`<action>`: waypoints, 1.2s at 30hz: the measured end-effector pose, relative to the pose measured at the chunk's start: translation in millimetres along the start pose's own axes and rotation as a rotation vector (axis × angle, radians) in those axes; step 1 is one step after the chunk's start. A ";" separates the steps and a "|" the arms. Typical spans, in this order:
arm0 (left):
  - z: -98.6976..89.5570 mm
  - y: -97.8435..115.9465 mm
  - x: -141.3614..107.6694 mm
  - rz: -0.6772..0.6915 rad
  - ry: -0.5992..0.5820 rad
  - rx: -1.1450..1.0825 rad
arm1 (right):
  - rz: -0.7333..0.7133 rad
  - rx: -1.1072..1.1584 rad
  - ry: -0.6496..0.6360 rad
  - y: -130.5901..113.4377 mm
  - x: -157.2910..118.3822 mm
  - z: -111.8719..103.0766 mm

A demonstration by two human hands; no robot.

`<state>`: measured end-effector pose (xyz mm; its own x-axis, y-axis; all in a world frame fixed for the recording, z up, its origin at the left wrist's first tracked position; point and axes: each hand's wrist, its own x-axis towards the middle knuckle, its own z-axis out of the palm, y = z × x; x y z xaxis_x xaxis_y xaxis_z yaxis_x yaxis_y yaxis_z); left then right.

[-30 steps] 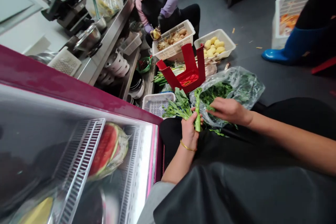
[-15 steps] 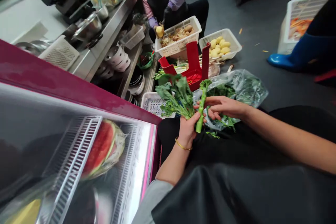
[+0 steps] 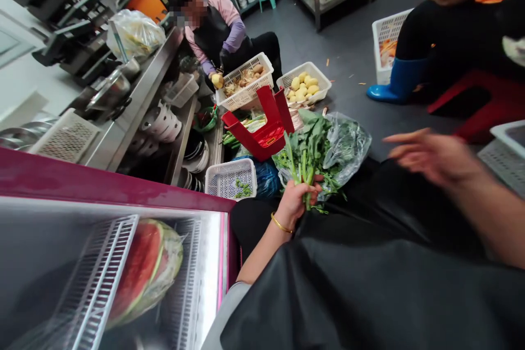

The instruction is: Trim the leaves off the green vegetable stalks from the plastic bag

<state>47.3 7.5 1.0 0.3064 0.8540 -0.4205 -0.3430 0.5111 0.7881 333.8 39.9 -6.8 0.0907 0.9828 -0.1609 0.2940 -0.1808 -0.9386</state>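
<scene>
My left hand (image 3: 296,202) is wrapped round the stalks of some leafy greens (image 3: 304,161), just above my lap. Behind and beside them lies an open clear plastic bag (image 3: 348,145) with more greens in it. Off to the right, my right hand (image 3: 435,156) is slightly blurred, its fingers stretched out and apart, holding nothing. A white basket (image 3: 213,181) with a few green bits in it stands left of my left hand. Beyond the greens is an upturned red stool (image 3: 264,139).
An open fridge (image 3: 205,205) with cut watermelon (image 3: 141,268) fills the lower left. Ahead, a seated person peels over a basket of potatoes (image 3: 246,90), beside peeled potatoes (image 3: 303,87). Another person in blue boots (image 3: 396,82) sits at the right, near a red stool (image 3: 488,98).
My right hand has moved away to the right, and the thick green stem is no longer at its fingers. My left hand has shifted its greens over the bag. The view has swung right.
</scene>
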 end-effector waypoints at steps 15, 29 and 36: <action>-35.7 -8.0 -24.0 0.269 0.375 -0.228 | -0.917 -0.152 -0.398 -42.8 -48.5 172.7; -45.0 -9.1 -20.2 0.379 0.421 -0.179 | -0.307 0.190 -0.497 -46.5 -34.4 184.1; -56.7 0.8 -34.0 0.091 0.061 -0.316 | -0.123 0.286 -0.624 -58.0 -13.7 176.7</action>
<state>-13.7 -15.6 -9.6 0.2117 0.8969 -0.3882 -0.6276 0.4292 0.6495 147.4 43.6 -4.2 -0.5166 0.8488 -0.1127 -0.0033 -0.1336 -0.9910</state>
